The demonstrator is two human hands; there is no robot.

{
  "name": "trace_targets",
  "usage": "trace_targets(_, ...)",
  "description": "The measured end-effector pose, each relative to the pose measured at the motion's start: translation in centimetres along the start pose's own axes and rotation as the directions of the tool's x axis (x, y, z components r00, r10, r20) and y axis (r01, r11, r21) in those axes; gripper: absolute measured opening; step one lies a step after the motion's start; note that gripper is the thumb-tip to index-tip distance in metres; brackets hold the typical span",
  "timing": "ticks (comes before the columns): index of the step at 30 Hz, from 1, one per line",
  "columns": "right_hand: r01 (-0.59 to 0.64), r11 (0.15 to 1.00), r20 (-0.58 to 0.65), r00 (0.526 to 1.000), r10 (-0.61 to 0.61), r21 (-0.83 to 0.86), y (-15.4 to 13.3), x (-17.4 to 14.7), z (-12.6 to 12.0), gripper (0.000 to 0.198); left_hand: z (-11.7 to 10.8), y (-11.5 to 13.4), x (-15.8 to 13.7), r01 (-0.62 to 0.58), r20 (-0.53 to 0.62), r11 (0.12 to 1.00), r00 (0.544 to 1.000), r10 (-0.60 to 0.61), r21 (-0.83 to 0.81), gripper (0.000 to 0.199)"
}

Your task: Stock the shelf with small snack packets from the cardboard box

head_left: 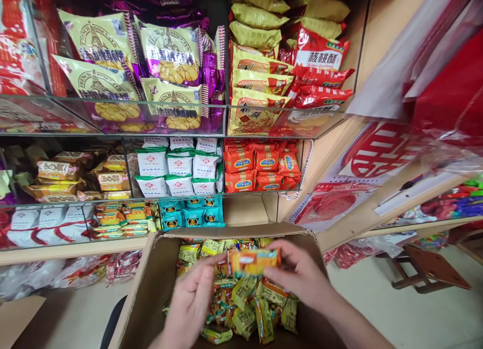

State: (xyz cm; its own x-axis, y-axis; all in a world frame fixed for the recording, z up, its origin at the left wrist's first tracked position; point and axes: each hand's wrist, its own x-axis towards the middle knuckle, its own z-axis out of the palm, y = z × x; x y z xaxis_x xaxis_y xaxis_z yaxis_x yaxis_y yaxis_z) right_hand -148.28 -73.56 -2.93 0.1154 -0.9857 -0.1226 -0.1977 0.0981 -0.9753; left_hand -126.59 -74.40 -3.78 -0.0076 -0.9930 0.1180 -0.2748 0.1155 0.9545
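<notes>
Above the cardboard box (145,288), my right hand (302,276) pinches a small orange-and-yellow snack packet (252,262) by its right end, thumb in front. The packet is slightly blurred. My left hand (192,298) is over the left part of the box. Its index finger reaches toward the packet's left end and its thumb stands apart; whether it touches the packet I cannot tell. Under both hands lie many loose yellow, green and orange wrapped packets (245,319) in the box. My forearms and hands hide part of them.
Shelves behind the box hold French biscuits (173,57), walnut shortbread packs (320,52), white-and-green packets (179,165), red packets (256,165) and teal packets (192,213). A bare wooden compartment (245,209) adjoins the teal ones. A wooden stool (433,268) stands on the floor at right.
</notes>
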Motion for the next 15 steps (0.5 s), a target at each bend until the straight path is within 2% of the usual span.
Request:
trace_targets(1,0.052,0.992,-0.07,0.996,-0.06,-0.115,-0.3,0.8,-1.1,0.023,-1.5,-0.2,0.6,-0.131,-0.025,0.975,0.99,0.138,0.182,0.029)
trace_targets(2,0.088,0.971,-0.127,0.985,-0.119,-0.223,-0.5,1.7,-2.1,0.023,-3.1,-0.5,1.2,-0.233,-0.016,0.904,0.967,0.256,0.359,0.03)
trace_targets(4,0.077,0.93,-0.185,0.971,-0.152,-0.358,-0.4,3.9,-3.7,0.022,-6.1,-1.6,2.3,-0.243,-0.08,0.724,0.921,0.38,0.645,0.039)
trace_targets(5,0.022,0.926,-0.195,0.976,-0.102,-0.376,0.0,5.1,-4.2,0.023,-7.2,-2.3,2.8,-0.202,-0.093,0.656,0.918,0.385,0.727,0.046)
trace_targets(7,-0.128,0.925,-0.194,0.979,0.06,-0.357,1.0,7.7,-4.2,0.022,-8.6,-4.1,3.4,-0.085,-0.131,0.604,0.944,0.304,0.792,0.059)
trace_targets(9,-0.257,0.911,-0.177,0.962,0.208,-0.324,2.2,10.5,-3.4,0.022,-9.0,-5.8,3.5,0.035,-0.137,0.633,0.984,0.113,0.774,0.068)
trace_targets(11,-0.327,0.893,-0.162,0.943,0.29,-0.308,3.3,13.4,-2.2,0.018,-9.0,-7.1,3.3,0.127,-0.118,0.664,0.991,-0.058,0.737,0.07)
trace_targets(13,-0.366,0.882,-0.161,0.93,0.331,-0.297,4.4,16.1,-0.9,0.01,-8.9,-8.0,3.1,0.142,-0.084,0.682,0.99,-0.117,0.717,0.066)
trace_targets(15,-0.345,0.893,-0.178,0.936,0.304,-0.289,5.3,18.5,0.4,0.011,-8.9,-8.5,2.9,0.105,-0.055,0.705,0.994,-0.093,0.702,0.061)
